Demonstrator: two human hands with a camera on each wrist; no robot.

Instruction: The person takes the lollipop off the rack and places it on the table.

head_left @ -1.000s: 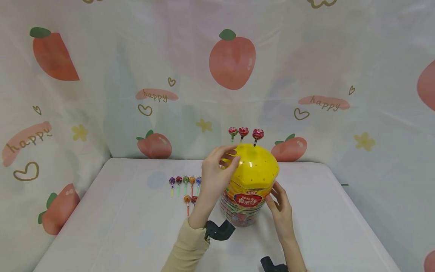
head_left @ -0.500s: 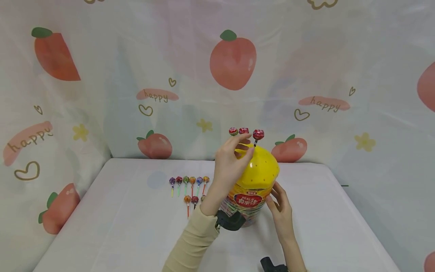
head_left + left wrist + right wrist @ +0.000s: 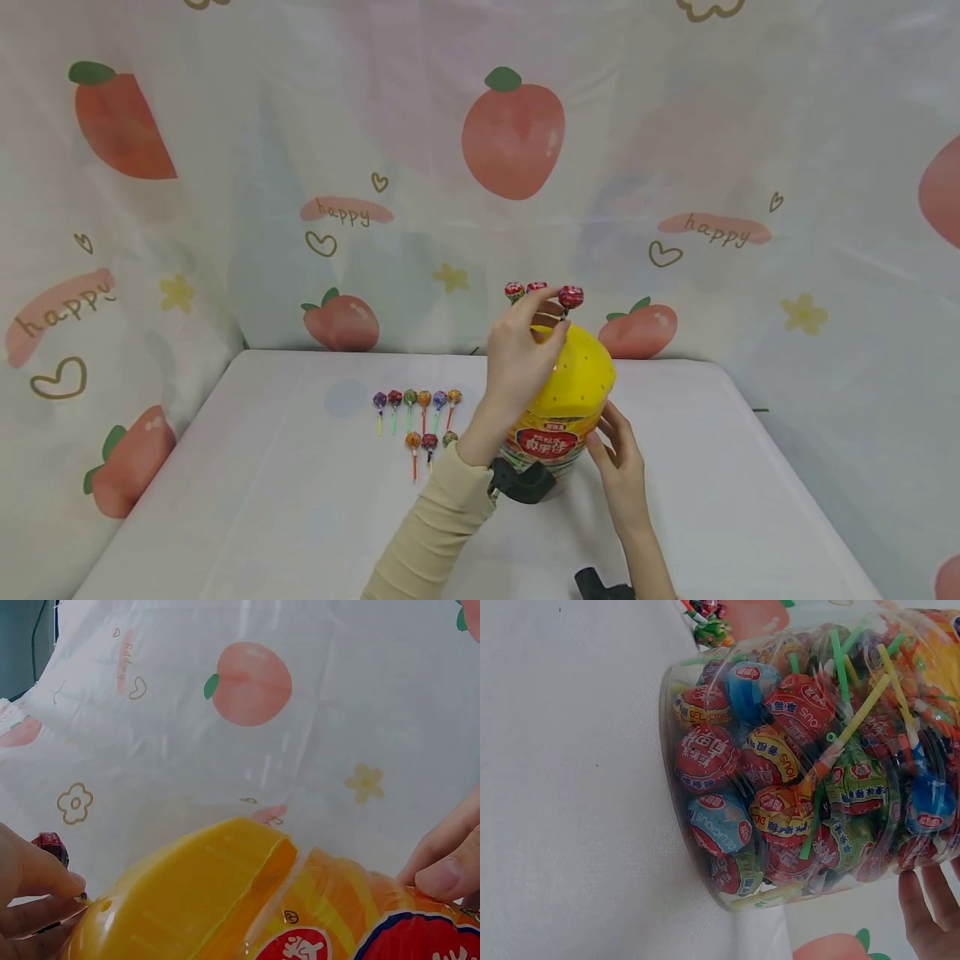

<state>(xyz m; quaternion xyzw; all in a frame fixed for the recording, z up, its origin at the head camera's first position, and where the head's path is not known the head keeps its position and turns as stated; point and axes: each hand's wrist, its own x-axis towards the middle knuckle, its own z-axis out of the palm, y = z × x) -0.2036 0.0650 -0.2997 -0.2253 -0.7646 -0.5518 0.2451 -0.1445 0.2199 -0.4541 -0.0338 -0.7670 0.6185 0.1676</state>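
Observation:
A clear jar (image 3: 780,780) full of wrapped lollipops stands under a dimpled yellow lid (image 3: 585,367). Three lollipops stick up from the lid, two of them behind my left fingers. With thumb and fingers, my left hand (image 3: 517,358) pinches the stick of the rightmost one, a red-wrapped lollipop (image 3: 571,297), close to the lid; in the left wrist view my finger partly hides this lollipop (image 3: 51,844). My right hand (image 3: 622,462) holds the jar's right side just below the lid, thumb in front and fingers farther round.
Several loose lollipops (image 3: 424,400) lie in two rows on the white table (image 3: 262,467), left of the jar. My left forearm covers part of the front row. A fruit-printed cloth (image 3: 420,108) hangs behind the table.
My left hand has moved right across the lid from its left side to the rightmost lollipop and now pinches its stick. My right hand has stayed on the jar.

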